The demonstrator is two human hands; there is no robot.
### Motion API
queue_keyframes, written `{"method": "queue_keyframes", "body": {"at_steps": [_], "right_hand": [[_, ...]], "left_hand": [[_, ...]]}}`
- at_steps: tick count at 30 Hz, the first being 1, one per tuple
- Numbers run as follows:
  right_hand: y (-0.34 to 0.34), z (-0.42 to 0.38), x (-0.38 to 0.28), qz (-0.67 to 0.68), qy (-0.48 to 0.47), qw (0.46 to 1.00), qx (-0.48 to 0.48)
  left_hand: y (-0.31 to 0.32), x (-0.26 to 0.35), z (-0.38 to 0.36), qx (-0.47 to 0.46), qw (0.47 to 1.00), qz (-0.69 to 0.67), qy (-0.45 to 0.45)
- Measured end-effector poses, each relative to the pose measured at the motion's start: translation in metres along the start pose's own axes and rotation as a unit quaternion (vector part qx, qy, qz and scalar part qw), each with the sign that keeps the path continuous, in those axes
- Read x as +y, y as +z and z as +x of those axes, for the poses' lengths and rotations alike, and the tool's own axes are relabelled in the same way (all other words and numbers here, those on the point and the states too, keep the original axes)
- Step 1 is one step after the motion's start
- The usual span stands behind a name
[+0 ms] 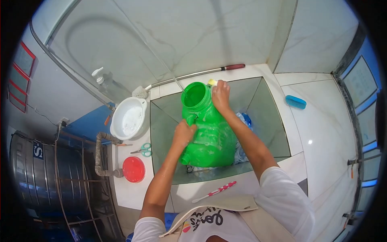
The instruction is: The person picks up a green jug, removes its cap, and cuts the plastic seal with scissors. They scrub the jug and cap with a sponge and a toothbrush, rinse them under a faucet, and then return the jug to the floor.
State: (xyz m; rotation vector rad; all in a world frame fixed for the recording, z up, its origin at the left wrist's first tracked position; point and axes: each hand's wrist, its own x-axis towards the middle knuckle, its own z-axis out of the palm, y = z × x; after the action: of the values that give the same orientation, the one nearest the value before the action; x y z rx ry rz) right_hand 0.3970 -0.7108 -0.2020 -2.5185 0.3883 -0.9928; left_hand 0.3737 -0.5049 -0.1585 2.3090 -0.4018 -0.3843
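A large green plastic jug with a wide open mouth is tilted over the sink basin. My left hand is closed round the jug's side handle. At the right of the jug's rim, my right hand pinches a yellow sponge, most of it hidden by the fingers. White suds streak the jug's wall. Behind and below it, blue and white cloth lies in the basin, partly covered by the jug and my right arm.
Left of the basin are a white bowl, scissors and a red lid. A long-handled brush lies along the back ledge, near a pump bottle. A blue brush sits right; a pink-and-white toothbrush lies in front.
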Motion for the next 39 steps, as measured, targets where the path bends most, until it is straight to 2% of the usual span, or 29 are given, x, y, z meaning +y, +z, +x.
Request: {"method": "queue_keyframes", "body": {"at_steps": [1,2,4,5,7,8,9,10,11,13,14,16,19,20,22,23,24,25,26,27,28,29,31,33,34,35,36,37,39], "right_hand": [[-0.001,0.008,0.001,0.05,0.059,0.997,0.028],[-0.008,-0.004,-0.013,0.049,0.056,0.997,0.03],[-0.027,-0.049,-0.057,0.058,-0.085,0.994,0.042],[-0.021,-0.043,-0.054,0.051,0.011,0.999,0.004],[-0.006,-0.011,-0.027,0.054,0.038,0.997,0.024],[-0.004,0.01,-0.011,0.057,0.067,0.995,0.049],[-0.014,0.036,0.0,0.122,0.093,0.986,-0.066],[-0.027,0.059,0.002,0.184,0.118,0.959,-0.18],[-0.036,0.074,-0.006,0.184,0.115,0.959,-0.181],[-0.054,0.093,-0.025,0.179,-0.017,0.859,-0.479],[-0.059,0.091,-0.038,0.175,-0.019,0.859,-0.481],[-0.059,0.075,-0.067,-0.005,-0.277,0.794,-0.541],[-0.041,0.08,-0.068,-0.097,-0.263,0.82,-0.499],[-0.021,0.093,-0.046,-0.084,-0.215,0.854,-0.466],[-0.015,0.113,-0.013,0.051,-0.188,0.823,-0.533],[-0.023,0.102,-0.007,0.147,-0.03,0.816,-0.558],[-0.033,0.081,-0.002,0.235,0.128,0.781,-0.565],[-0.032,0.051,0.008,0.271,0.122,0.817,-0.494],[-0.025,0.021,0.02,0.304,0.114,0.848,-0.418],[-0.026,-0.001,0.033,0.333,0.189,0.825,-0.417],[-0.025,-0.016,0.045,0.357,0.264,0.795,-0.414],[-0.015,-0.024,0.054,0.356,0.266,0.794,-0.414],[-0.001,-0.033,0.07,0.36,0.242,0.826,-0.361],[-0.048,-0.013,0.016,0.322,0.065,0.925,-0.192],[-0.069,-0.001,-0.011,0.322,0.069,0.924,-0.194],[-0.087,0.01,-0.037,0.174,-0.014,0.969,-0.178],[-0.098,0.014,-0.049,0.02,-0.099,0.983,-0.155],[-0.104,0.012,-0.047,0.018,-0.102,0.982,-0.157],[-0.117,0.007,-0.04,-0.004,-0.227,0.967,-0.114]], "left_hand": [[-0.001,-0.003,0.006,0.001,1.0,-0.001,0.002],[-0.001,-0.009,0.017,-0.02,1.0,-0.004,-0.023],[0.001,-0.012,0.019,-0.037,0.998,-0.015,-0.052],[0.003,-0.005,0.013,-0.015,0.999,-0.007,-0.039],[0.005,0.004,-0.007,0.004,0.999,0.001,-0.034],[0.004,0.01,-0.017,0.005,1.0,0.0,0.01],[0.001,0.013,-0.021,0.008,0.998,0.0,0.058],[-0.001,0.013,-0.021,0.011,0.998,-0.002,0.059],[-0.003,0.011,-0.022,-0.009,0.995,0.032,0.091],[-0.008,0.015,-0.026,-0.029,0.99,0.061,0.123],[-0.014,0.028,-0.027,-0.043,0.986,0.108,0.12],[-0.016,0.034,-0.027,-0.06,0.979,0.154,0.116],[-0.011,0.022,-0.03,-0.051,0.98,0.166,0.098],[-0.013,0.012,-0.033,-0.05,0.986,0.132,0.088],[-0.019,-0.007,-0.033,-0.042,0.991,0.103,0.081],[-0.02,-0.019,-0.036,-0.057,0.995,0.068,0.044],[-0.02,-0.027,-0.041,-0.072,0.997,0.03,0.007],[-0.018,-0.028,-0.047,-0.07,0.997,0.03,0.007],[-0.015,-0.027,-0.052,-0.013,0.999,0.034,0.021],[-0.013,-0.025,-0.057,0.042,0.998,0.036,0.034],[-0.013,-0.023,-0.063,0.04,0.998,0.035,0.034],[-0.015,-0.019,-0.069,0.039,0.998,0.033,0.041],[-0.013,-0.019,-0.068,0.037,0.998,0.029,0.048],[-0.005,-0.026,-0.061,0.027,0.996,0.027,0.085],[-0.003,-0.018,-0.06,0.023,0.996,0.027,0.082],[0.0,-0.005,-0.059,0.009,0.997,0.033,0.074],[0.003,0.005,-0.056,-0.003,0.997,0.038,0.067],[0.006,0.012,-0.05,-0.002,0.997,0.035,0.066],[0.004,0.018,-0.04,-0.046,0.997,0.057,0.036]]}}
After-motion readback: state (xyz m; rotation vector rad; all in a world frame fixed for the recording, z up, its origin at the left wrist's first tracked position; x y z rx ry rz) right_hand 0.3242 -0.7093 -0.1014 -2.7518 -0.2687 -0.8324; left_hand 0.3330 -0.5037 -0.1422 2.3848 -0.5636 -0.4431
